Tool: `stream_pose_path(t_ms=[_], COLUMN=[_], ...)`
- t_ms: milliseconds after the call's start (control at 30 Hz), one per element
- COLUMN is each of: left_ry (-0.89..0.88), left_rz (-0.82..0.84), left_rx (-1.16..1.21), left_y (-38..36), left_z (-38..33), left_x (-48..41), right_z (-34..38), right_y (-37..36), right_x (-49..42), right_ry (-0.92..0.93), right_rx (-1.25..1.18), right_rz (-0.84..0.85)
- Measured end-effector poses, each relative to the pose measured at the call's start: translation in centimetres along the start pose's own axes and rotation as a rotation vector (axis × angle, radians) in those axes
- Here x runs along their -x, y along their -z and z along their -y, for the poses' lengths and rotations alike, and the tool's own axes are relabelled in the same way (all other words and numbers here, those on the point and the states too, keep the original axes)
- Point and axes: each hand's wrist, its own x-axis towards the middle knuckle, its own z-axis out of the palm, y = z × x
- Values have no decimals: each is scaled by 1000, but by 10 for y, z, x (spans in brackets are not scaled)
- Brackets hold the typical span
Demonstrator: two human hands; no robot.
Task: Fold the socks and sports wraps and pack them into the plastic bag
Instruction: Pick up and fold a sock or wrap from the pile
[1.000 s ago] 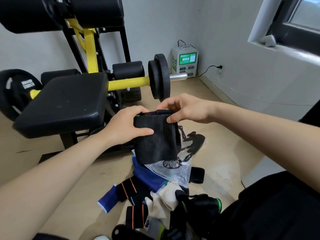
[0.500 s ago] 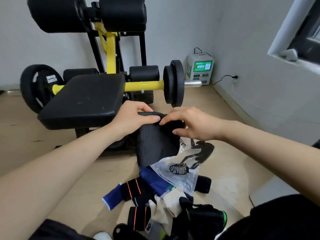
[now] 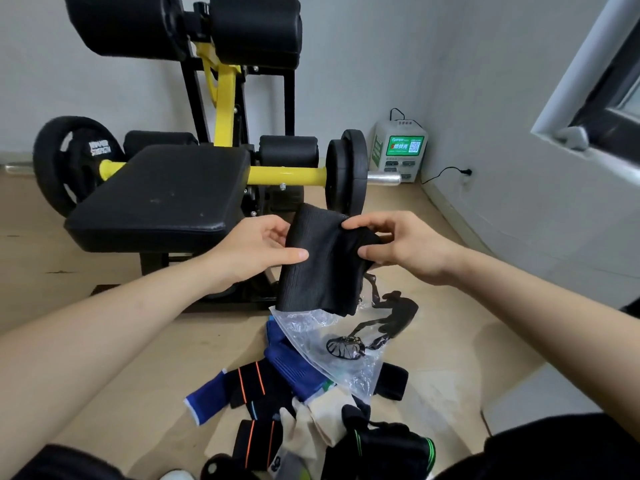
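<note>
here, held up between both hands: one black ribbed sports wrap (image 3: 318, 268), folded over and hanging down from the grip, its lower edge just above the plastic bag (image 3: 332, 341).

left hand (image 3: 256, 247): thumb laid on the near face of the wrap's left edge, fingers behind the cloth, pinching it.

right hand (image 3: 405, 247): thumb and forefinger pinching the wrap's upper right corner, the other fingers curled behind it.

below the hands, on the floor (image 3: 450, 341):
- plastic bag, clear, crumpled, printed with a black figure; whether its mouth is open cannot be told.
- blue sock (image 3: 294, 365), partly under the bag on the left hand's side.
- black wrap with orange stripes (image 3: 256, 386), nearer the person than the bag, touching the blue sock.
- cream sock (image 3: 311, 424), just beside the striped wrap.
- black sock with green stripes (image 3: 388, 452), below the right forearm, touching the cream sock.
- black band (image 3: 391, 381), at the bag's near right corner.

beyond the left hand: black padded bench seat (image 3: 162, 192) on a yellow and black frame.

beyond the gap between the hands: black weight plates (image 3: 346, 171) on a yellow bar with a chrome end.

far beyond the right hand, against the wall: white charging station (image 3: 398, 150) with a green screen.
</note>
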Motion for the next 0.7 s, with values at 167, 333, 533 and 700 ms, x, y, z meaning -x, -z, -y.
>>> stream_pose_path(t_ms=[167,333,533,700], left_ry=[-237,-517,-706,-630], left_rz=[-90,-63,-3,108], left_rx=[-182,-488,-762,-604], left_y=[-9,-21,-21,-25], left_z=[-5,-6,0,3], left_x=[3,13,14,14], right_z=[-3,-1,8,5], right_y=[1,0,0,-4], right_x=[-2,-4,-1,-2], right_ry=[-86,-134,-212,-188], right_rx=[-182,-321,-436,-376], right_rz=[-13,-14,21,-27])
